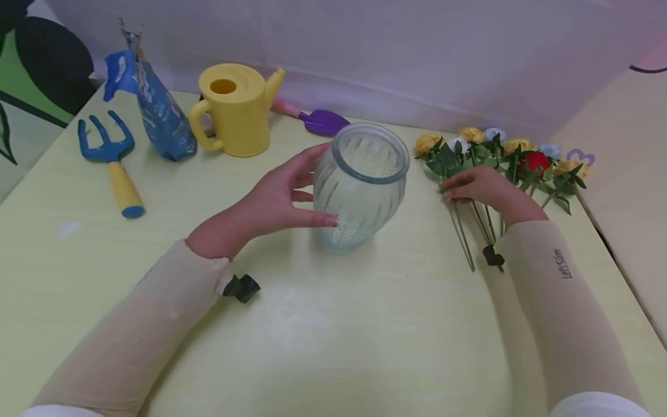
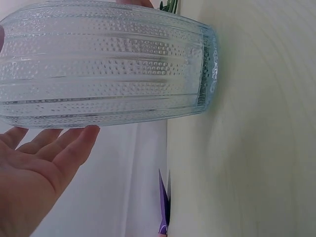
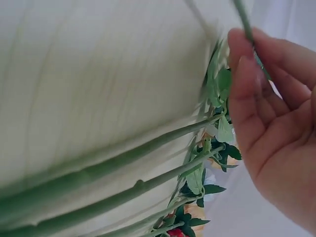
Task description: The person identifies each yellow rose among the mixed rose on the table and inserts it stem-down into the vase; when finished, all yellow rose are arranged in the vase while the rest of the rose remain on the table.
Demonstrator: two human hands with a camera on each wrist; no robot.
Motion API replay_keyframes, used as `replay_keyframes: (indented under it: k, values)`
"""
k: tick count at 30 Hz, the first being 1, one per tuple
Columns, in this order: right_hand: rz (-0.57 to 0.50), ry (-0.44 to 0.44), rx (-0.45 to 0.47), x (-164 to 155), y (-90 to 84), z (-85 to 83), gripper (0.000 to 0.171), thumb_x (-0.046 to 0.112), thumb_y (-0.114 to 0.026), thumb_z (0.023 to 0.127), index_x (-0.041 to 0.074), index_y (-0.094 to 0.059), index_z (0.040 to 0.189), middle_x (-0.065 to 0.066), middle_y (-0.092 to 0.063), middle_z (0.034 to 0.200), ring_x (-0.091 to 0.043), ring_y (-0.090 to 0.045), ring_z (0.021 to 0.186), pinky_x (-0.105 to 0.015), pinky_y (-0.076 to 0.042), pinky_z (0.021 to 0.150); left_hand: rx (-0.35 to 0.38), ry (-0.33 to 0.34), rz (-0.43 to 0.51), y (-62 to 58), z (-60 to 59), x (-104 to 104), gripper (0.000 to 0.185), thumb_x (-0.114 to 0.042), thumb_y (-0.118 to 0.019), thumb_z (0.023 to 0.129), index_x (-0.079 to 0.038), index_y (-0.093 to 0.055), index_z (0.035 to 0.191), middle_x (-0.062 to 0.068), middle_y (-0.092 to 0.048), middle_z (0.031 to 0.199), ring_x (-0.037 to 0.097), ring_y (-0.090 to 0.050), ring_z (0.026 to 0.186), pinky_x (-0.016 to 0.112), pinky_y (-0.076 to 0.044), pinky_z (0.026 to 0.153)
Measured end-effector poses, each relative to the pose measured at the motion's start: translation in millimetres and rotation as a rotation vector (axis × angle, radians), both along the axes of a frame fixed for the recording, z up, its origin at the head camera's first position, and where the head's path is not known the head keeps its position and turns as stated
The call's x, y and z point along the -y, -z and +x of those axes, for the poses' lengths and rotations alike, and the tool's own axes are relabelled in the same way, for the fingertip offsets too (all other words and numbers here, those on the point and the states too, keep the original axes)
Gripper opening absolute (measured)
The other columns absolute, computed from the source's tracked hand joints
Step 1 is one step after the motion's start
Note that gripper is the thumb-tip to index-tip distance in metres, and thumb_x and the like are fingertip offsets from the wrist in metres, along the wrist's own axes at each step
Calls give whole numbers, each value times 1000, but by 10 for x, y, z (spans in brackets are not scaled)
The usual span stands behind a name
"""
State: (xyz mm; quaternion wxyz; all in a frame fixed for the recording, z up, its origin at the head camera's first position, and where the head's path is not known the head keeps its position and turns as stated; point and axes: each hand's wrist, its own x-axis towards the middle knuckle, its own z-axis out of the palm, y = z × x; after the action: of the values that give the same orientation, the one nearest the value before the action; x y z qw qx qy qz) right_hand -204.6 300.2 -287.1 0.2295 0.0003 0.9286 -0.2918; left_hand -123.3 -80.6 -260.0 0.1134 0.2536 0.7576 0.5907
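Note:
My left hand grips a ribbed, clear glass vase by its left side, thumb across the front and the other fingers behind. The vase leans slightly, its base right at the tabletop. In the left wrist view the dotted glass of the vase lies across the frame, with my left hand against it. Over on the right, my right hand pinches a thin green stem between thumb and fingertips. Around it lie artificial flowers in yellow, red, white and pale blue, their stems pointing toward me.
At the back left stand a yellow watering can and a crumpled blue bag. A blue hand fork with a yellow handle lies left of them. Behind the vase is a purple trowel. The table's edge runs along the right.

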Motion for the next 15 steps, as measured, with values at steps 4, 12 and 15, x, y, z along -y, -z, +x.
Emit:
replay_keyframes:
  k: [4,12,15]
  values:
    - [-75,35,13,-22,-44,46,48,32,-65,87,6,-56,126,-11,-62,114,-16,-62,92,-44,-47,91,6,0,-7,-5,-1,-6,96,-11,-83,68,-26,-27,145,-2,-36,143,22,-45,124,38,-48,91]
    - [-345,151,-77,38,-224,117,44,31,-68,84,8,-60,121,1,-65,108,-16,-63,89,-29,-50,84,15,-10,-6,5,-3,-7,96,-11,-83,68,-26,-28,145,-2,-38,143,18,-43,125,36,-49,90]
    - [-523,203,-111,117,-330,123,32,22,-70,82,10,-67,112,0,-65,105,-16,-64,85,-23,-53,76,24,-18,-8,-1,4,-2,96,-11,-83,67,-27,-28,145,-3,-39,143,17,-43,125,36,-49,90]
